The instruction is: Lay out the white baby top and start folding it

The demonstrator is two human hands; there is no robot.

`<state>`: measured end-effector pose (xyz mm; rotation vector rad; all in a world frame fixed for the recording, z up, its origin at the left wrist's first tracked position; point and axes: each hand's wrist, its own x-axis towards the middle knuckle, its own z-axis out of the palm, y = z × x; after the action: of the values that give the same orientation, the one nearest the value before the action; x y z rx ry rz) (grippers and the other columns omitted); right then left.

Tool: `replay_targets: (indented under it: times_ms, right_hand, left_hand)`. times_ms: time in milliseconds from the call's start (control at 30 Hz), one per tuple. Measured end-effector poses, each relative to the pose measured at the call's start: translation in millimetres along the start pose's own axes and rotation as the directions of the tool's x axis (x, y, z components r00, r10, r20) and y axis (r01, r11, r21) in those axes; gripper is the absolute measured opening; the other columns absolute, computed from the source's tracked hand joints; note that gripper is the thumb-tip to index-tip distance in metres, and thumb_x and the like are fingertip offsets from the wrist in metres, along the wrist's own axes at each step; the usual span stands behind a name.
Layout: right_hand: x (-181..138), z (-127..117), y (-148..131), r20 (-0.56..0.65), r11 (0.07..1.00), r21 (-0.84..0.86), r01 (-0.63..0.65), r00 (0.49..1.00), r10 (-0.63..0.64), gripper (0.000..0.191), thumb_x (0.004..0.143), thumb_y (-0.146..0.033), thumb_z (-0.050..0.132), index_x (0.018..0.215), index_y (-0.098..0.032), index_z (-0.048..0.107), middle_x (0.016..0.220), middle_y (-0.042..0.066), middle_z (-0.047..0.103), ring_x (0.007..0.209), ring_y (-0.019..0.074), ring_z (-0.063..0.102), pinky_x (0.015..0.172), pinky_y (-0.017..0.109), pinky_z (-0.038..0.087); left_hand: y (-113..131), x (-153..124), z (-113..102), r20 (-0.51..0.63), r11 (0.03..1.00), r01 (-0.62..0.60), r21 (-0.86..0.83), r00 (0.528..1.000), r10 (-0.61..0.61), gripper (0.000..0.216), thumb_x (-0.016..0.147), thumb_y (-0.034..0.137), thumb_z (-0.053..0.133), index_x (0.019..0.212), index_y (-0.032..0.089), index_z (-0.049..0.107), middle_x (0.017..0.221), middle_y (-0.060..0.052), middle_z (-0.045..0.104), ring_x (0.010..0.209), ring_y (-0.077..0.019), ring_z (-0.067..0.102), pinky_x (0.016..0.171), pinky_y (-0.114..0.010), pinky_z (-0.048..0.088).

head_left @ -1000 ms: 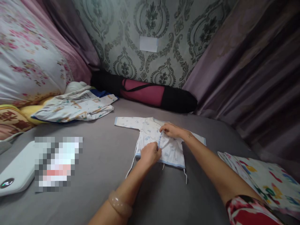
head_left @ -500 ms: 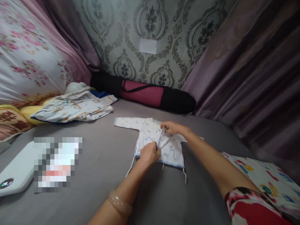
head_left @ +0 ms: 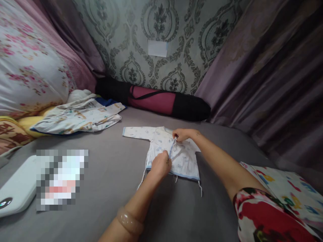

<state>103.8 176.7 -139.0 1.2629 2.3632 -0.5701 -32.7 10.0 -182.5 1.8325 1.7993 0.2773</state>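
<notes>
A small white baby shirt with light blue trim and a faint print lies spread on the grey sheet, one sleeve stretched to the left. White ties hang from its hem and side. My left hand is closed at the front edge of the shirt, over its lower middle; the fingertips are turned away from view. Near the neckline my right hand pinches the blue-trimmed front edge with a tie. The right forearm covers most of the other sleeve.
On the left lie a white power bank, a blurred-out flat item and a printed garment. A black and maroon long bag rests along the wall. Folded printed cloth is at the right.
The camera view has shifted slightly. Both hands stay at nearly the same places on the shirt, and my right sleeve shows more.
</notes>
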Motion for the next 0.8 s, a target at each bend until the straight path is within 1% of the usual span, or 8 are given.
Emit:
replay_targets:
  times_ms: [133, 233, 333, 467, 567, 633, 733, 800]
  right_hand:
    - [-2, -4, -5, 0.121, 0.983, 0.174, -0.062, 0.992, 0.041, 0.019, 0.067, -0.009, 0.057, 0.084, -0.017, 0.062, 0.065, -0.001, 0.061, 0.060, 0.0125, 0.058, 0.056, 0.021, 0.042]
    - [-4, -6, -2, 0.104, 0.963, 0.260, -0.072, 0.993, 0.046, 0.019, 0.070, -0.010, 0.057, 0.087, -0.017, 0.060, 0.066, -0.001, 0.062, 0.062, 0.0126, 0.060, 0.060, 0.022, 0.045]
    - [-4, -3, 2, 0.069, 0.956, 0.282, -0.077, 0.996, 0.060, 0.023, 0.075, -0.011, 0.055, 0.096, -0.018, 0.058, 0.069, 0.000, 0.063, 0.063, 0.0126, 0.061, 0.061, 0.023, 0.046]
    - [1, 4, 5, 0.042, 0.971, 0.223, -0.084, 0.996, 0.076, 0.023, 0.081, -0.017, 0.054, 0.104, -0.019, 0.056, 0.070, 0.000, 0.065, 0.061, 0.0124, 0.061, 0.059, 0.022, 0.045]
    - [8, 9, 8, 0.007, 0.990, 0.123, -0.071, 0.997, 0.071, 0.021, 0.082, -0.022, 0.056, 0.103, -0.020, 0.058, 0.066, -0.001, 0.064, 0.058, 0.0124, 0.059, 0.058, 0.021, 0.041]
    - [12, 11, 11, -0.011, 0.995, 0.085, -0.056, 0.998, 0.057, 0.020, 0.082, -0.025, 0.057, 0.101, -0.020, 0.060, 0.064, -0.001, 0.064, 0.057, 0.0124, 0.058, 0.058, 0.021, 0.040]
    - [14, 13, 16, -0.052, 0.997, 0.071, 0.002, 0.999, 0.002, 0.016, 0.081, -0.028, 0.058, 0.095, -0.019, 0.062, 0.066, -0.001, 0.063, 0.059, 0.0120, 0.056, 0.059, 0.020, 0.038]
    - [12, 15, 18, -0.130, 0.996, 0.062, 0.070, 0.990, -0.062, 0.013, 0.080, -0.027, 0.059, 0.090, -0.019, 0.063, 0.074, 0.000, 0.064, 0.064, 0.0118, 0.056, 0.060, 0.020, 0.037]
  left_hand:
    - [1, 0, -2, 0.016, 1.000, 0.016, 0.006, 1.000, -0.016, 0.022, 0.088, 0.028, 0.044, 0.102, 0.017, 0.057, 0.106, -0.014, 0.067, 0.099, -0.0254, 0.063, 0.074, -0.029, 0.043]
    - [2, -2, -3, 0.016, 0.999, 0.024, 0.033, 1.000, -0.024, 0.023, 0.089, 0.028, 0.043, 0.101, 0.017, 0.058, 0.106, -0.014, 0.067, 0.099, -0.0255, 0.064, 0.074, -0.029, 0.044]
    - [4, -4, -4, 0.006, 0.996, 0.037, 0.077, 0.999, -0.038, 0.025, 0.090, 0.028, 0.041, 0.101, 0.017, 0.060, 0.106, -0.015, 0.068, 0.099, -0.0263, 0.065, 0.075, -0.031, 0.045]
    - [4, -5, -5, 0.011, 0.992, 0.055, 0.110, 0.998, -0.057, 0.029, 0.088, 0.027, 0.040, 0.099, 0.015, 0.064, 0.105, -0.016, 0.068, 0.099, -0.0285, 0.065, 0.076, -0.032, 0.046]
    - [3, -5, -6, 0.021, 0.990, 0.066, 0.128, 0.997, -0.069, 0.030, 0.086, 0.027, 0.041, 0.099, 0.015, 0.066, 0.103, -0.017, 0.069, 0.098, -0.0297, 0.066, 0.075, -0.034, 0.048]
    - [2, -4, -7, 0.032, 0.988, 0.067, 0.138, 0.997, -0.072, 0.031, 0.085, 0.027, 0.042, 0.100, 0.015, 0.066, 0.103, -0.017, 0.069, 0.098, -0.0291, 0.066, 0.076, -0.033, 0.048]
    - [1, -4, -8, 0.042, 0.988, 0.062, 0.139, 0.997, -0.069, 0.031, 0.085, 0.028, 0.043, 0.102, 0.016, 0.066, 0.103, -0.016, 0.069, 0.099, -0.0282, 0.065, 0.077, -0.033, 0.048]
    - [0, -3, -8, 0.048, 0.990, 0.056, 0.130, 0.997, -0.062, 0.031, 0.085, 0.029, 0.043, 0.102, 0.016, 0.066, 0.103, -0.016, 0.069, 0.099, -0.0289, 0.065, 0.077, -0.033, 0.048]
